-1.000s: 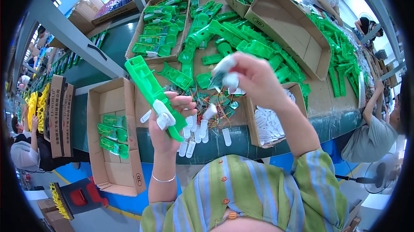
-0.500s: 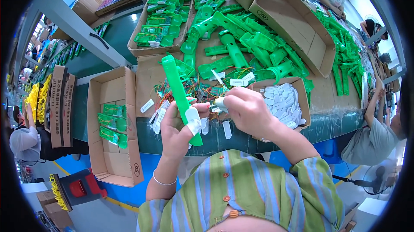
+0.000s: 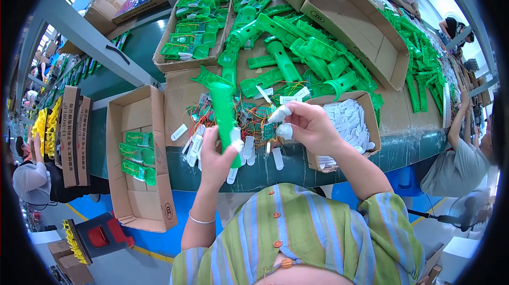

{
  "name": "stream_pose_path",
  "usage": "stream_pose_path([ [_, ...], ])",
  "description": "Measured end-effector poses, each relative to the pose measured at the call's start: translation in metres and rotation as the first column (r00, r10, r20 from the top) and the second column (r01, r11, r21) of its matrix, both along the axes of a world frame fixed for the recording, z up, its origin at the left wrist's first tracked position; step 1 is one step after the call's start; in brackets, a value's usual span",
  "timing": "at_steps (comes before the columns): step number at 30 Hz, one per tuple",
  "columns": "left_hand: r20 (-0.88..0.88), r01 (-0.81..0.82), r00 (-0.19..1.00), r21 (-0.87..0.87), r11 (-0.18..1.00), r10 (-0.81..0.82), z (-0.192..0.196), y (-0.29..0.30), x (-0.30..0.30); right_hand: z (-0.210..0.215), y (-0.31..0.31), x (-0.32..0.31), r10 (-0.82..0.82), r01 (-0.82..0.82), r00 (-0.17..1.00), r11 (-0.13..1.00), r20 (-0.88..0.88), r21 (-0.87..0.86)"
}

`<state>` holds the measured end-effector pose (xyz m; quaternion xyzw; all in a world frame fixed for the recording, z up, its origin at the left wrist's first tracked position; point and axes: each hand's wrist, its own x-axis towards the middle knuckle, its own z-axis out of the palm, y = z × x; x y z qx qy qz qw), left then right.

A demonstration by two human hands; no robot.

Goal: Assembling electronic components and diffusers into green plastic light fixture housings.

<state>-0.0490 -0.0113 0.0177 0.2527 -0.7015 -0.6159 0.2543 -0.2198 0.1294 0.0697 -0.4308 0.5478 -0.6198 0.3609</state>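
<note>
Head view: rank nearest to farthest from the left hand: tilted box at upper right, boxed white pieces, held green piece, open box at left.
1. Green piece: in the left hand.
2. Open box: left side.
3. Boxed white pieces: right side.
4. Tilted box: upper right.

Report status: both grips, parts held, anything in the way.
Left grip on green plastic shell. Right grip pinching small circuit board. Tangled wires close beside the board, possibly in the way; loose white strips nearby.
</note>
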Motion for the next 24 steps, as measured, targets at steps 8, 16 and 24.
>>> stream_pose_path([
  [8,0.001,0.041,0.999,-0.469,0.882,-0.046,0.034,0.006,-0.011,-0.011,0.007,0.004,0.007,-0.013,0.984,0.999,0.180,0.031],
  [16,-0.240,0.218,0.957,0.216,0.952,-0.164,0.047,0.018,-0.013,0.009,0.004,0.018,0.002,0.014,0.988,0.995,-0.154,0.100],
  [24,-0.521,0.336,0.846,0.360,0.870,-0.111,0.035,0.023,-0.015,-0.020,-0.003,0.027,0.123,-0.051,0.898,0.983,0.423,-0.178],
])
